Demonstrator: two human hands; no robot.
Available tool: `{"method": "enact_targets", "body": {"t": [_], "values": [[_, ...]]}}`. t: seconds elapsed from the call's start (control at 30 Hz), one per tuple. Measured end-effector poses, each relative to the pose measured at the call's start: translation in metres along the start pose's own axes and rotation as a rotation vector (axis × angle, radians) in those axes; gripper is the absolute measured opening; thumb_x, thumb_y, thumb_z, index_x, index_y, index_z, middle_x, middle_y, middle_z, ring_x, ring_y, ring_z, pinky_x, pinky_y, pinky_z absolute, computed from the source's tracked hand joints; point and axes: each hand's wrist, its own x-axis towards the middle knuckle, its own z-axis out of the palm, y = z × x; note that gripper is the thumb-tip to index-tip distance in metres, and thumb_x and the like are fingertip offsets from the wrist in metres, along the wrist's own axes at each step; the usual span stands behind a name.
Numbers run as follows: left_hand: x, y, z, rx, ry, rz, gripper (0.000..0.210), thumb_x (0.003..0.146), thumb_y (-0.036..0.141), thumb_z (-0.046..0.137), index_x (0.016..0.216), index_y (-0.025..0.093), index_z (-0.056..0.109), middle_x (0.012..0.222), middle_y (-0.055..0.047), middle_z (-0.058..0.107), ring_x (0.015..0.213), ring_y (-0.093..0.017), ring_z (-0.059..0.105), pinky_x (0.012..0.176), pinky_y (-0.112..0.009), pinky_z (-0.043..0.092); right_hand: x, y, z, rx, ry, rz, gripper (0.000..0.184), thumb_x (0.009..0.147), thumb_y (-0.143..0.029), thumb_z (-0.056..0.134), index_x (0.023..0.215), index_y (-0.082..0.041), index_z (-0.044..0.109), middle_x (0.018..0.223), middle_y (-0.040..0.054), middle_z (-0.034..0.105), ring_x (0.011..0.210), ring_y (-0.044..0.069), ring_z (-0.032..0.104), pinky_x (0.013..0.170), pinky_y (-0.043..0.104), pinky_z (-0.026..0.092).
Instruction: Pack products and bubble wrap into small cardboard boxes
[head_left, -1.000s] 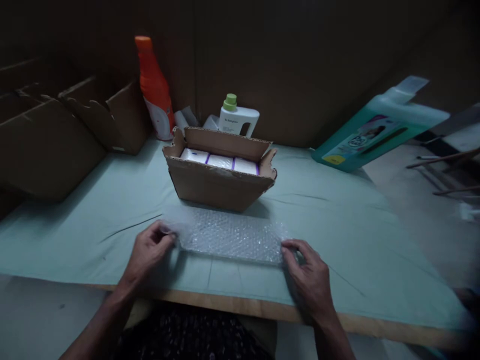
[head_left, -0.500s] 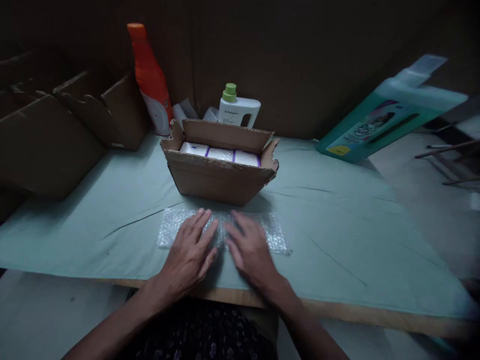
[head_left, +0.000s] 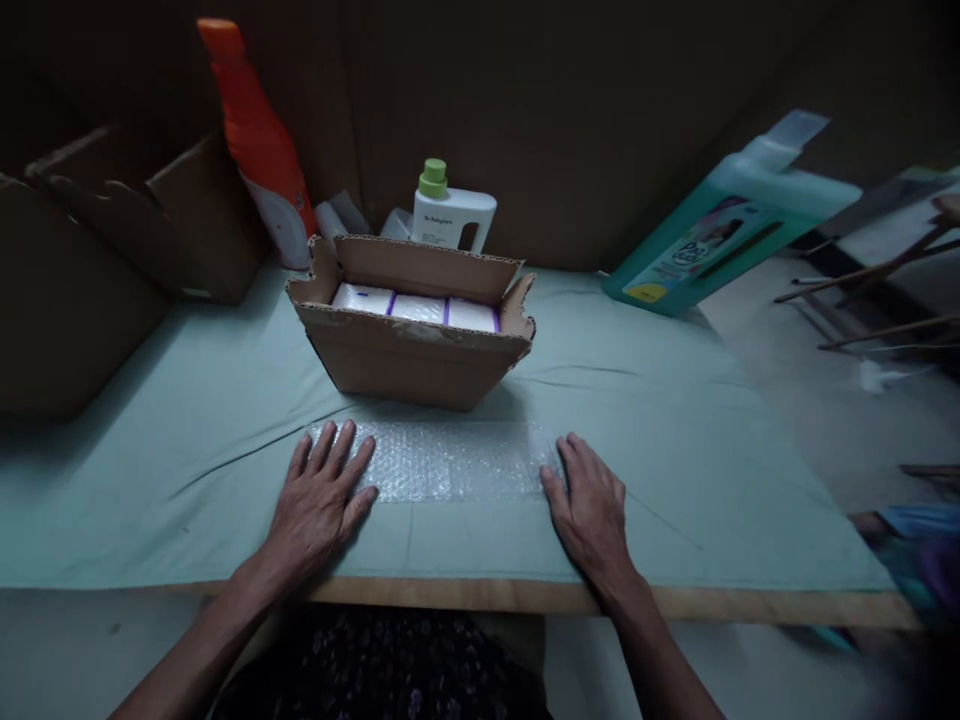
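A strip of clear bubble wrap (head_left: 450, 462) lies flat on the green cloth, in front of an open cardboard box (head_left: 405, 358). My left hand (head_left: 319, 495) rests on the strip's left end, fingers spread. At the opposite end, my right hand (head_left: 589, 505) touches the edge with its thumb and fingertips, palm down, the fingers partly bent and apart. Neither hand grips anything. Inside the box stand three white packs (head_left: 418, 308) with purple edges, side by side.
Behind the box are an orange bottle (head_left: 262, 150) and a white bottle with a green cap (head_left: 454, 215). A large teal bottle (head_left: 720, 235) leans at the right. Cardboard boxes (head_left: 135, 250) stand at the left. The table's wooden edge (head_left: 465, 592) runs nearest me.
My hands have slid apart from the middle of the bubble wrap to its two ends, and its middle now shows. The camera view has shifted slightly to the right.
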Motion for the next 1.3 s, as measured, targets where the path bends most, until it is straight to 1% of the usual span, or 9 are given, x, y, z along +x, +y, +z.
{"method": "enact_targets", "body": {"t": [0.23,0.4,0.5,0.6,0.77,1.0,1.07,1.23,1.3], "values": [[-0.002,0.028,-0.008,-0.142,0.141,0.016,0.049,0.095,0.041,0.058,0.141,0.024,0.058,0.163,-0.013,0.04,0.155,-0.038,0.026,0.123,-0.063,0.02,0.016,-0.012,-0.005,0.345,0.081,0.15,0.033,0.091,-0.052,0.054,0.087,-0.021,0.064,0.116,0.0146,0.073,0.108,0.031,0.066,0.093,0.048,0.049],[-0.006,0.078,-0.025,-0.633,0.08,-0.055,0.035,0.094,0.037,0.059,0.124,0.021,0.068,0.127,-0.013,0.07,0.117,-0.027,0.064,0.101,-0.047,0.052,0.017,-0.034,-0.047,0.678,0.127,0.283,0.026,0.086,-0.049,0.067,0.091,-0.024,0.063,0.086,0.004,0.071,0.082,0.024,0.068,0.077,0.039,0.054],[-0.001,0.091,-0.037,-0.984,-0.057,-0.24,0.056,0.086,0.047,0.066,0.133,0.017,0.062,0.116,-0.013,0.071,0.096,-0.023,0.068,0.079,-0.036,0.058,0.013,-0.083,-0.064,0.763,0.11,0.084,0.019,0.089,-0.04,0.069,0.101,-0.026,0.063,0.092,0.0027,0.071,0.084,0.022,0.069,0.074,0.037,0.057],[0.008,0.081,-0.042,-1.156,-0.05,-0.391,0.069,0.08,0.051,0.068,0.137,0.013,0.058,0.109,-0.011,0.07,0.087,-0.021,0.067,0.067,-0.03,0.055,0.012,-0.136,-0.065,0.887,-0.079,-0.294,0.03,0.089,-0.03,0.07,0.117,-0.025,0.061,0.103,0.0038,0.074,0.09,0.021,0.071,0.078,0.033,0.059],[0.018,0.038,-0.043,-0.92,0.049,-0.461,0.038,0.085,0.044,0.058,0.1,0.013,0.073,0.078,-0.003,0.065,0.067,-0.015,0.055,0.061,-0.026,0.044,0.025,-0.16,-0.052,0.908,-0.147,-0.487,0.029,0.097,-0.021,0.061,0.125,-0.025,0.059,0.118,0.0046,0.074,0.108,0.019,0.069,0.093,0.035,0.055],[0.025,0.002,-0.045,-0.299,0.039,-0.503,0.06,0.083,0.029,0.061,0.141,0.016,0.058,0.073,-0.001,0.066,0.062,-0.019,0.058,0.065,-0.031,0.044,0.04,-0.146,-0.008,0.391,-0.092,-0.578,0.023,0.097,-0.024,0.058,0.117,-0.021,0.068,0.128,0.0128,0.07,0.118,0.031,0.063,0.092,0.048,0.052],[0.025,-0.003,-0.045,-0.176,0.073,-0.464,0.064,0.084,0.029,0.063,0.145,0.015,0.053,0.084,-0.005,0.07,0.071,-0.022,0.064,0.069,-0.034,0.048,0.039,-0.147,0.002,0.333,-0.108,-0.564,0.025,0.097,-0.025,0.057,0.12,-0.02,0.068,0.13,0.0131,0.069,0.119,0.031,0.061,0.093,0.049,0.051],[0.019,0.004,-0.048,0.008,0.414,-0.127,0.048,0.092,0.025,0.059,0.139,0.013,0.055,0.123,-0.017,0.067,0.113,-0.03,0.062,0.095,-0.045,0.052,0.034,-0.144,0.012,0.335,-0.069,-0.575,0.025,0.099,-0.023,0.054,0.121,-0.018,0.065,0.131,0.0137,0.067,0.12,0.03,0.06,0.095,0.047,0.05],[0.016,0.01,-0.043,0.066,0.371,0.033,0.043,0.094,0.018,0.055,0.137,0.018,0.057,0.138,-0.016,0.061,0.134,-0.031,0.052,0.108,-0.048,0.045,0.034,-0.144,0.014,0.352,-0.047,-0.591,0.025,0.1,-0.022,0.052,0.122,-0.017,0.064,0.131,0.0141,0.067,0.122,0.029,0.059,0.096,0.045,0.05]]}}
